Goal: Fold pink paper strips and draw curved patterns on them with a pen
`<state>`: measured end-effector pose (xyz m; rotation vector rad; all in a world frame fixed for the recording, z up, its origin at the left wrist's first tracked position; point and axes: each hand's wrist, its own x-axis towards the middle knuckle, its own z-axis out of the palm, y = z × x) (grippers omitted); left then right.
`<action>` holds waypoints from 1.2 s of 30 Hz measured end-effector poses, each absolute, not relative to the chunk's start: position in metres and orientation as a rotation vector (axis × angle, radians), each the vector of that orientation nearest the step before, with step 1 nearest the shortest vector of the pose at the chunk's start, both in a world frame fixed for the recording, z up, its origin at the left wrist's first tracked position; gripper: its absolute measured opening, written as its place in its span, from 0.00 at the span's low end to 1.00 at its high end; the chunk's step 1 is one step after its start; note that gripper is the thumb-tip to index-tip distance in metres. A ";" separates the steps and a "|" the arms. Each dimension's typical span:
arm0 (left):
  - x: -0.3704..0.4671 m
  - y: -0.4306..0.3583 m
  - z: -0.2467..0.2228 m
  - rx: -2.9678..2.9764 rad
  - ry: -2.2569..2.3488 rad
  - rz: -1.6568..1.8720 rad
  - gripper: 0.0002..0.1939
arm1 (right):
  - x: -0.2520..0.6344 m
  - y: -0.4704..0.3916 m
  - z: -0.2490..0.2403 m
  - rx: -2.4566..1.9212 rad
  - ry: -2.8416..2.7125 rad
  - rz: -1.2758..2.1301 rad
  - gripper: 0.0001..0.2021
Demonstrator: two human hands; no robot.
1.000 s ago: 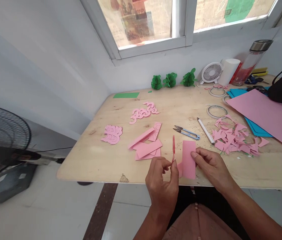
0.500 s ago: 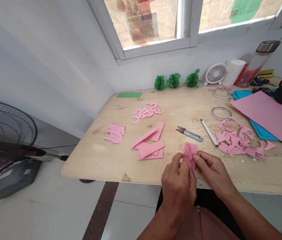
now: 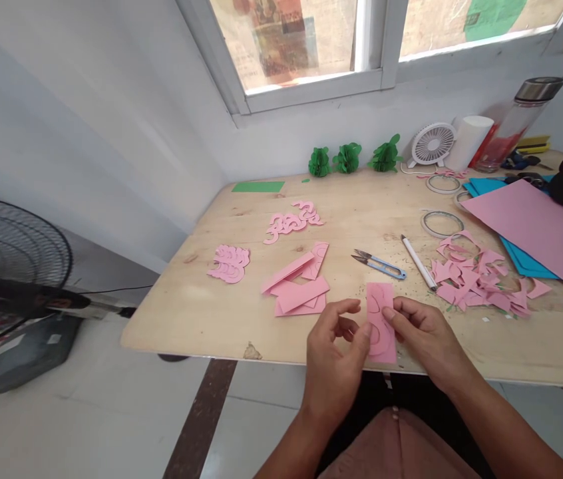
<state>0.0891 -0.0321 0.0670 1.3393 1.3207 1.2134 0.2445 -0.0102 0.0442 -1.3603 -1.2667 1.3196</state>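
Note:
A pink paper strip with curved outlines drawn on it stands upright at the table's front edge, unfolded flat. My right hand pinches its right edge, thumb on the front face. At the strip's left edge is my left hand, thumb tip against the paper and fingers curled apart; I see no grip there. Beyond the strip lie blue-handled thread snips and a white pen. More folded pink strips are piled to the left of my hands.
Cut pink curls and scalloped pieces lie farther left. Pink scraps, tape rolls and pink sheets over blue ones are on the right. Green paper figures, a small fan and a bottle stand along the wall.
The pink strip was bunched between both hands and is now opened out flat. My left hand has drawn left and its fingers have come apart; the right keeps its pinch.

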 end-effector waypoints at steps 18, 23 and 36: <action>0.086 -0.015 0.071 0.824 1.072 0.940 0.17 | 0.243 -0.014 0.044 -1.300 -1.212 1.391 0.19; 0.087 -0.014 0.071 0.827 1.073 0.947 0.17 | 0.242 -0.014 0.042 -1.291 -1.203 1.387 0.19; 0.087 -0.015 0.073 0.862 1.086 0.937 0.15 | 0.240 -0.016 0.043 -1.338 -1.173 1.361 0.22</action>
